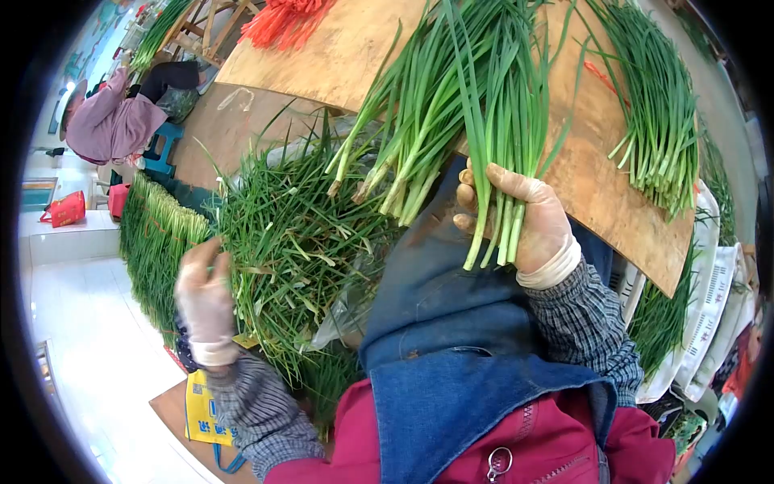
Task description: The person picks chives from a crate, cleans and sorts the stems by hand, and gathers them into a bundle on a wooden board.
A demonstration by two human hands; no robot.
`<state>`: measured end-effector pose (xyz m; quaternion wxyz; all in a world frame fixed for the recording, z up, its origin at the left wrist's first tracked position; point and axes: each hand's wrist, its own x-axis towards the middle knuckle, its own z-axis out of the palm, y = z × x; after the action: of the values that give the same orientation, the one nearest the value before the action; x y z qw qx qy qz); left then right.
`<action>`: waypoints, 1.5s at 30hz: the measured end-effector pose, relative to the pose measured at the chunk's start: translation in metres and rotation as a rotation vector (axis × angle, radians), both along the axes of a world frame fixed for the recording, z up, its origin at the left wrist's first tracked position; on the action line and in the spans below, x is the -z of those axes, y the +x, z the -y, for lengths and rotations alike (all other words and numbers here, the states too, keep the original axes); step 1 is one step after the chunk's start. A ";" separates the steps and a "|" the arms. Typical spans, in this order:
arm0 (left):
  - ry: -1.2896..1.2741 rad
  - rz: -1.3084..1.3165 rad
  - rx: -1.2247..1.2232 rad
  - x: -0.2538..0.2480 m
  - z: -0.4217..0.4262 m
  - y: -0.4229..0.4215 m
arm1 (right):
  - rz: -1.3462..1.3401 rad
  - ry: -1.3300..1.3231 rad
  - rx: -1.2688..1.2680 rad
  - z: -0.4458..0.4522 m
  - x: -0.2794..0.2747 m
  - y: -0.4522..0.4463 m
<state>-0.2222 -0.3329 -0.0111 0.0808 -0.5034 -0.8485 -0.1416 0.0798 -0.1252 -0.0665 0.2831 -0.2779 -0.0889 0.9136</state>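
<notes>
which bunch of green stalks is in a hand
The small bunch gripped in the right hand; the larger bunch beside it and the far-right bunch rest on the wooden board, unheld.

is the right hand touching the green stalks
Touching: the head view shows the right hand with its thumb laid across the green stalks.

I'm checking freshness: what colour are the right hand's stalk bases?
The stalk bases are pale green, clearest in the head view.
</notes>
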 end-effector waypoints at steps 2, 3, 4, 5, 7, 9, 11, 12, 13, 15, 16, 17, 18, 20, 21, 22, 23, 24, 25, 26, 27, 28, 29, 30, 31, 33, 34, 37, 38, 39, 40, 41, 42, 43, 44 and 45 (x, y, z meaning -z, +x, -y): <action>0.167 0.329 0.208 0.003 -0.051 0.064 | 0.007 -0.022 -0.008 0.001 -0.002 0.001; 0.206 0.317 0.369 0.007 -0.070 0.081 | 0.008 -0.025 -0.013 -0.001 -0.003 0.001; 0.203 0.242 0.391 0.012 -0.087 0.097 | -0.040 -0.024 -0.034 -0.003 -0.003 0.001; 0.194 0.168 0.416 0.017 -0.102 0.110 | -0.088 -0.028 -0.051 -0.004 -0.002 0.002; 0.125 -0.011 0.443 0.025 -0.128 0.128 | -0.184 -0.035 -0.077 -0.007 0.001 0.006; -0.013 -0.051 0.413 0.031 -0.144 0.136 | -0.174 0.038 -0.012 -0.004 -0.016 0.003; 0.138 -0.031 0.438 0.044 -0.150 0.129 | -0.477 0.081 -0.030 -0.008 -0.018 0.006; 0.210 0.018 0.450 0.050 -0.151 0.123 | -0.483 0.117 0.019 -0.007 -0.028 0.006; 0.283 0.067 0.460 0.052 -0.151 0.119 | -0.443 0.168 0.030 -0.008 -0.027 0.006; 0.343 0.635 0.313 0.037 -0.147 0.121 | -0.362 0.272 0.054 -0.013 -0.024 0.003; 0.342 0.893 0.216 0.029 -0.145 0.123 | -0.233 0.233 0.041 -0.013 -0.022 -0.001; 0.334 1.149 0.111 0.021 -0.144 0.125 | -0.151 0.207 -0.006 -0.013 -0.019 -0.005; 0.297 1.193 0.075 0.011 -0.144 0.127 | -0.096 0.147 -0.040 -0.011 -0.015 -0.010; 0.355 1.027 0.147 0.018 -0.141 0.132 | -0.005 0.073 -0.045 -0.005 -0.014 -0.020; 0.384 0.943 0.185 0.024 -0.140 0.134 | 0.072 0.077 -0.015 -0.002 -0.017 -0.026; 0.478 0.701 0.327 0.030 -0.140 0.135 | 0.150 0.081 0.014 0.001 -0.022 -0.031; 0.504 0.448 0.419 0.023 -0.140 0.140 | 0.228 0.085 0.043 0.002 -0.025 -0.033; 0.528 0.334 0.445 0.022 -0.141 0.146 | 0.208 0.122 0.044 0.002 -0.025 -0.034; 0.552 0.219 0.467 0.021 -0.141 0.152 | 0.166 0.129 0.054 0.002 -0.022 -0.036; 0.531 0.144 0.479 0.019 -0.139 0.157 | 0.123 0.136 0.062 0.001 -0.019 -0.038; 0.512 0.047 0.511 0.015 -0.140 0.161 | 0.080 0.144 0.069 0.001 -0.018 -0.039; 0.470 0.001 0.530 0.015 -0.140 0.163 | 0.091 0.132 0.052 0.002 -0.019 -0.039; 0.427 -0.042 0.550 0.015 -0.140 0.164 | 0.066 0.120 0.054 0.001 -0.016 -0.039; 0.407 -0.012 0.647 0.015 -0.140 0.162 | 0.043 0.107 0.058 0.000 -0.010 -0.038; 0.417 0.020 0.670 0.015 -0.141 0.162 | 0.018 0.093 0.061 -0.001 -0.007 -0.038; 0.437 0.085 0.715 0.017 -0.141 0.162 | 0.059 0.065 0.045 -0.002 -0.013 -0.035; 0.362 0.158 0.727 0.011 -0.136 0.162 | 0.114 0.079 0.058 -0.005 -0.011 -0.035; 0.505 0.641 0.750 0.010 -0.123 0.149 | 0.152 0.079 0.055 -0.005 -0.010 -0.032; 0.546 0.830 0.672 0.006 -0.116 0.142 | 0.109 0.084 0.040 -0.008 -0.009 -0.027; 0.582 1.018 0.590 0.002 -0.109 0.134 | 0.065 0.088 0.026 -0.009 -0.008 -0.024; 0.645 1.164 0.474 0.001 -0.107 0.130 | 0.079 0.068 0.050 -0.008 -0.011 -0.024; 0.632 1.232 0.182 -0.011 -0.111 0.137 | 0.084 0.085 0.054 -0.007 -0.010 -0.023; 0.505 1.242 0.114 -0.010 -0.115 0.135 | 0.088 0.103 0.054 -0.007 -0.009 -0.023; 0.379 1.248 0.047 -0.009 -0.120 0.133 | 0.091 0.122 0.053 -0.008 -0.008 -0.023; 0.259 1.322 0.069 -0.005 -0.124 0.132 | 0.043 0.091 0.034 -0.008 -0.007 -0.023; 0.209 1.385 0.075 -0.004 -0.129 0.139 | 0.023 0.076 0.028 -0.009 -0.006 -0.023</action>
<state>-0.0831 -0.2038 -0.0066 -0.4353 -0.3160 -0.6686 -0.5134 0.0564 -0.1164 -0.0607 0.3052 -0.2788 -0.1228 0.9023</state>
